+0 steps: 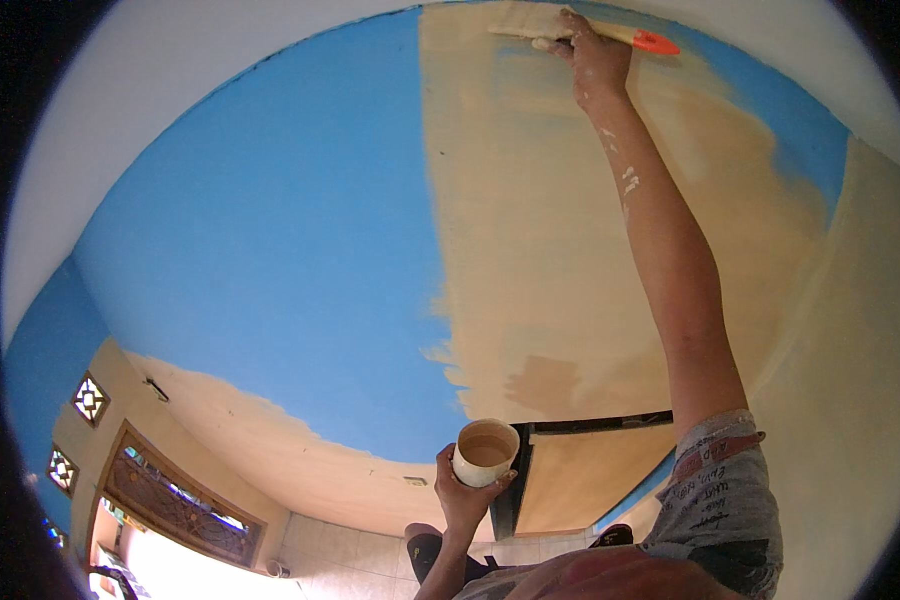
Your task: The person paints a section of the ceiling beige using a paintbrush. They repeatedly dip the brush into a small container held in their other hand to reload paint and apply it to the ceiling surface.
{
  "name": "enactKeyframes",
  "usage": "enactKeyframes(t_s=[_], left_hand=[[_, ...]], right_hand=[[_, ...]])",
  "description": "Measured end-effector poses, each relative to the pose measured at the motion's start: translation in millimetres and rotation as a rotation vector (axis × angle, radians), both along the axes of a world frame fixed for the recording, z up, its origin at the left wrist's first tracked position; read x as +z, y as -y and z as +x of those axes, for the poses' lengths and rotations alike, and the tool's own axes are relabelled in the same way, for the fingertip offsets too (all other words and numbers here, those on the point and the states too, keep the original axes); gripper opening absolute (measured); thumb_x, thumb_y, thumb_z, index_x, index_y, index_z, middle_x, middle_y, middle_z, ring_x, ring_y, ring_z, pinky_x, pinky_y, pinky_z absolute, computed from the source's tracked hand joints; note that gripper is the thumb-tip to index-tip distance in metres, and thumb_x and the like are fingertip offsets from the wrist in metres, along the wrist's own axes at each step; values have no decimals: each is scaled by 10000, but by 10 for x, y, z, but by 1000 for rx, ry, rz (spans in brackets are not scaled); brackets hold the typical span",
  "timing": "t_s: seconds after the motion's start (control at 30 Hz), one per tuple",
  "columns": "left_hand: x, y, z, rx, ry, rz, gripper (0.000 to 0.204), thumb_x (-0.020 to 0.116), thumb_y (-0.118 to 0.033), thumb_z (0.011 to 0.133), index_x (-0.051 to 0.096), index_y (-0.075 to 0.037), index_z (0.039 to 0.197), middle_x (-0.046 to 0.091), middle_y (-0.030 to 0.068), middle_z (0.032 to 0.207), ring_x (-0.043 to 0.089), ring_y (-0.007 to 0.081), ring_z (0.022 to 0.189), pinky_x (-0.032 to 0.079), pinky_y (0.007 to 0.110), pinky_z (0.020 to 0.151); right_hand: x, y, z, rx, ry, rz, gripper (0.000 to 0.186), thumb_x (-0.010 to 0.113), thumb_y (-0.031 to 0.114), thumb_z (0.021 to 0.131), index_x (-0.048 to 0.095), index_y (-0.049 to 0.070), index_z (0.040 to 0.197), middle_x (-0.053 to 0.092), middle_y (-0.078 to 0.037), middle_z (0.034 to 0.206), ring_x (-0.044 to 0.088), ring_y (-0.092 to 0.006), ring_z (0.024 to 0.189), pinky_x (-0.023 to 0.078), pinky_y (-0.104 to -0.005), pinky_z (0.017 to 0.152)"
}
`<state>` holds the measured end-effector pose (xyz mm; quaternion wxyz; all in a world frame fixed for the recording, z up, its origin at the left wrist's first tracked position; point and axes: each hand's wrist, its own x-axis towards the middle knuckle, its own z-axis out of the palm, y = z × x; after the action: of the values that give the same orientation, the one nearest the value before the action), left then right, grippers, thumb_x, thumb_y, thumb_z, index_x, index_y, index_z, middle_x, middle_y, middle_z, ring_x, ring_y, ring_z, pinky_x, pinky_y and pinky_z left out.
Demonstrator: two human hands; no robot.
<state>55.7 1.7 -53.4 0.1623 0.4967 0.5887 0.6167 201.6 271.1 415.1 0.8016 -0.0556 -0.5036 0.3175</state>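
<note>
Overhead, near the top edge of the wall (280, 250): pale-handled, orange-tipped brush (620, 33), gripped in a nearly closed right hand (597, 62). Below: round whitish cup (478, 472) of tan paint (487, 447), held in half-curled left hand (462, 502). Behind: streaky beige coat (550, 250), ragged-edged against smooth blue.

Grey short sleeve (735, 505), dark lettering (708, 488), right forearm (658, 220) (white-flecked)

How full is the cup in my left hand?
Partly full: tan liquid shows inside the cup, below its rim. Your left hand holds it mouth-up. How deep the liquid goes, I cannot tell.
</note>
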Motion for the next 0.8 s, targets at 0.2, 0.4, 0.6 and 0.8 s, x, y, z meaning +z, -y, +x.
enactKeyframes(t_s=[0.2, 0.4, 0.6, 0.8], left_hand=[[20, -7, 10, -8, -22, 11, 827, 942, -274, 547, 469, -19, 1177, 639, 157, 1047, 658, 258, 953, 558, 364, 792], [41, 20, 20, -17, -11, 3, 833, 939, -263, 550, 458, -22, 1186, 645, 159, 1045, 662, 264, 958, 561, 368, 797], [36, 4, 22, -43, -2, -9, 841, 940, -256, 545, 454, -23, 1191, 646, 162, 1053, 662, 267, 961, 560, 373, 802], [4, 16, 8, -55, 17, -20, 855, 941, -265, 539, 453, -20, 1198, 643, 167, 1064, 655, 267, 977, 553, 374, 821]], right_hand=[[35, 7, 84, 53, -76, -7, 237, 688, 81, 841, 553, -53, 982, 593, -101, 894, 616, -177, 682, 587, -246, 540], [41, -38, 193, -24, -82, 68, 242, 683, 64, 833, 553, -47, 1004, 619, -111, 936, 643, -191, 703, 586, -260, 526], [24, -53, 305, -37, -105, 90, 278, 687, 63, 828, 543, -55, 1034, 626, -123, 955, 651, -199, 722, 575, -258, 529], [41, -10, 422, -47, -223, -24, 271, 699, 59, 830, 540, -77, 1002, 627, -132, 933, 650, -209, 726, 587, -256, 562]])
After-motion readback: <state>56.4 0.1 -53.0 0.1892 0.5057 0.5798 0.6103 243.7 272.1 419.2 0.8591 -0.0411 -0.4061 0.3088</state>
